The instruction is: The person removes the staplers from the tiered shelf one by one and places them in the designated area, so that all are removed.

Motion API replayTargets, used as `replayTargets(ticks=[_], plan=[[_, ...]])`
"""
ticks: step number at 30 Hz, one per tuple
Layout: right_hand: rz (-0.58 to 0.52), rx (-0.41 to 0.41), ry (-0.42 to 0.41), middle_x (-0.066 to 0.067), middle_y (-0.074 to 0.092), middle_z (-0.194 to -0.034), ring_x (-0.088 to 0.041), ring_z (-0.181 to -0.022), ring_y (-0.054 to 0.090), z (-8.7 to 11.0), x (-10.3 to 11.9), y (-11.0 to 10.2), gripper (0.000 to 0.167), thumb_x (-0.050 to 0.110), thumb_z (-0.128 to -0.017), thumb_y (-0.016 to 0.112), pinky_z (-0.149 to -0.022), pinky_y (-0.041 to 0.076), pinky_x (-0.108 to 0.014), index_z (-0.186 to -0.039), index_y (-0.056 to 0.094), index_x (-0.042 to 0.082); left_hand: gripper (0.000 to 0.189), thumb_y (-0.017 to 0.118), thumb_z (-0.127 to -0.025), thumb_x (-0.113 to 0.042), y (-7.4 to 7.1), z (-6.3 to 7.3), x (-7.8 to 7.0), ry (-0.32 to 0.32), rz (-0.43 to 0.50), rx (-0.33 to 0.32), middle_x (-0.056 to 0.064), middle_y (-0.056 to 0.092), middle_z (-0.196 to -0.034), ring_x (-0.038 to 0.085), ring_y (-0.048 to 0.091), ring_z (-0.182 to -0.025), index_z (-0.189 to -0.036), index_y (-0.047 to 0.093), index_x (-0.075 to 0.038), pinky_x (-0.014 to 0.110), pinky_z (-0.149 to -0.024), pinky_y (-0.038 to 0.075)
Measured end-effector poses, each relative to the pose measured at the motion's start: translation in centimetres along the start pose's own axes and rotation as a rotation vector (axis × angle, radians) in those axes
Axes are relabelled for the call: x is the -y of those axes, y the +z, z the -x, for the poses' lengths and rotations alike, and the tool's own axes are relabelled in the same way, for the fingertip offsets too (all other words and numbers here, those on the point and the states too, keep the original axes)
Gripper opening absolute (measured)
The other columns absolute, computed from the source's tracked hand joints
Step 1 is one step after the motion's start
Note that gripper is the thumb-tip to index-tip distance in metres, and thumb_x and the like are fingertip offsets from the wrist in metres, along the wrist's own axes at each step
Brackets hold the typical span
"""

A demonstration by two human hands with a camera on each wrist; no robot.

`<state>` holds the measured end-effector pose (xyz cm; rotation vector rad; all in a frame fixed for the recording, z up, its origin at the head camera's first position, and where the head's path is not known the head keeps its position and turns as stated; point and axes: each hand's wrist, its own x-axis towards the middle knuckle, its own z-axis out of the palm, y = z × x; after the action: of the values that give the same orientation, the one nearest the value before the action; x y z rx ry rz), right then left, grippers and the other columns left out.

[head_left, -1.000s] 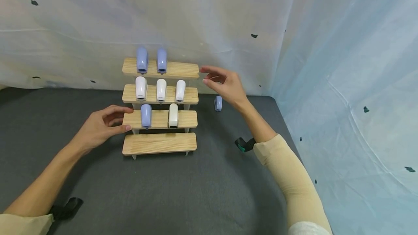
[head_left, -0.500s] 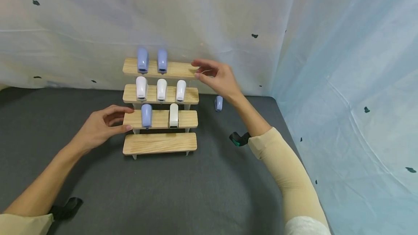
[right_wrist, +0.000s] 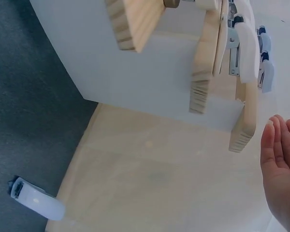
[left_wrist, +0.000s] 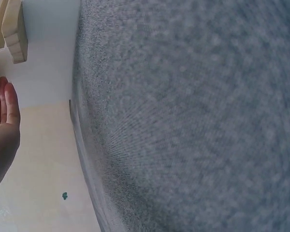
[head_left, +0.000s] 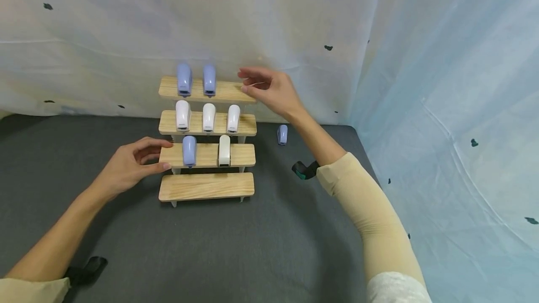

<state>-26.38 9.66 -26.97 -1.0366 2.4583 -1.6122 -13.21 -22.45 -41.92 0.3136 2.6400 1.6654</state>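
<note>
A four-tier wooden display stand holds several small staplers. Two lavender staplers sit on the top tier, and three white staplers stand on the one below. The third tier bears a lavender stapler and a white stapler; the lowest is bare wood. My left hand holds the left end of the third tier between thumb and fingers. Loosely bent and holding nothing, my right hand hovers by the right end of the top tier. In the right wrist view its fingers appear apart from the board.
Another lavender stapler lies on the dark grey tabletop, right of the stand near the back edge. A pale cloth curtain hangs close behind the stand, with a second curtain along the right side.
My right hand has moved left and farther back, from beside the stand to the top tier's right end. The left hand keeps its place on the third tier, and the staplers have not moved.
</note>
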Motion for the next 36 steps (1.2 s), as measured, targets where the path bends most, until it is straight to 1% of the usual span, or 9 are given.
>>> replayTargets(ticks=[1,5,9,12,14,18,22,25,36], plan=[[0.005,0.005,0.006,-0.024,0.064,-0.126,-0.032,-0.108,0.064,0.0,0.5,0.0,0.040,0.000,-0.092,0.068,-0.094,0.049,-0.036,-0.130,0.060,-0.009,0.048,0.078,-0.088,-0.012,0.0,0.0,0.0,0.000,-0.002,0.000,0.006,0.058,-0.131,-0.003,0.055,-0.111,-0.132,0.060,-0.008,0.011,-0.089,0.043],[-0.007,0.023,0.009,-0.024,0.063,-0.127,-0.033,-0.109,0.064,-0.5,0.4,0.3,0.042,0.000,-0.092,0.068,-0.094,0.049,-0.035,-0.132,0.058,-0.009,0.048,0.078,-0.088,-0.011,0.0,-0.1,0.2,0.000,0.001,0.002,0.005,0.058,-0.131,-0.003,0.055,-0.111,-0.131,0.060,-0.008,0.012,-0.090,0.043],[-0.022,0.037,0.011,-0.021,0.062,-0.129,-0.031,-0.110,0.064,-1.5,-1.2,0.8,0.045,0.002,-0.092,0.069,-0.095,0.049,-0.035,-0.134,0.057,-0.005,0.048,0.078,-0.088,-0.012,0.0,-0.1,0.4,-0.002,-0.004,0.007,0.005,0.058,-0.131,-0.003,0.055,-0.111,-0.132,0.059,-0.008,0.013,-0.089,0.044],[-0.025,0.040,0.019,-0.016,0.064,-0.130,-0.027,-0.111,0.064,-2.2,-2.4,1.1,0.047,0.006,-0.091,0.072,-0.094,0.049,-0.032,-0.135,0.058,0.000,0.049,0.078,-0.088,-0.012,0.0,-0.1,0.4,-0.006,-0.002,0.007,0.004,0.058,-0.132,-0.003,0.055,-0.111,-0.133,0.059,-0.008,0.013,-0.088,0.045],[-0.030,0.040,0.019,-0.014,0.065,-0.129,-0.023,-0.110,0.065,-2.5,-2.6,1.3,0.047,0.008,-0.090,0.073,-0.093,0.049,-0.030,-0.135,0.059,0.001,0.049,0.078,-0.088,-0.012,0.0,-0.1,0.4,-0.007,-0.003,0.006,0.005,0.058,-0.132,-0.003,0.055,-0.111,-0.133,0.059,-0.008,0.013,-0.088,0.045],[-0.043,0.045,0.000,-0.012,0.067,-0.126,-0.020,-0.107,0.066,-3.0,-2.7,1.8,0.047,0.010,-0.089,0.075,-0.091,0.050,-0.028,-0.134,0.061,0.001,0.049,0.079,-0.087,-0.012,0.0,-0.1,0.4,-0.012,0.003,0.005,0.005,0.057,-0.132,-0.002,0.056,-0.110,-0.132,0.060,-0.009,0.012,-0.087,0.045],[-0.041,0.048,-0.008,-0.012,0.067,-0.125,-0.019,-0.106,0.066,-3.3,-2.6,2.2,0.047,0.008,-0.089,0.075,-0.091,0.050,-0.027,-0.133,0.061,0.000,0.049,0.078,-0.089,-0.014,-0.2,-0.2,0.4,0.019,-0.016,0.028,0.008,0.056,-0.134,-0.004,0.056,-0.109,-0.133,0.058,-0.007,0.011,-0.084,0.046],[-0.037,0.054,0.003,-0.012,0.067,-0.126,-0.018,-0.105,0.066,-3.6,-2.6,2.5,0.048,0.007,-0.088,0.075,-0.090,0.050,-0.026,-0.134,0.061,0.001,0.050,0.076,-0.090,-0.015,-0.5,-0.1,0.5,0.044,-0.025,0.046,0.007,0.055,-0.135,-0.005,0.055,-0.110,-0.134,0.057,-0.006,0.011,-0.084,0.046],[-0.017,0.076,0.043,-0.014,0.064,-0.129,-0.020,-0.107,0.065,-4.2,-2.7,3.4,0.052,0.009,-0.088,0.076,-0.089,0.050,-0.024,-0.136,0.058,0.002,0.051,0.076,-0.090,-0.014,-0.4,-0.1,0.7,0.056,-0.007,0.056,0.001,0.057,-0.133,-0.004,0.056,-0.110,-0.136,0.056,-0.005,0.012,-0.084,0.047]])
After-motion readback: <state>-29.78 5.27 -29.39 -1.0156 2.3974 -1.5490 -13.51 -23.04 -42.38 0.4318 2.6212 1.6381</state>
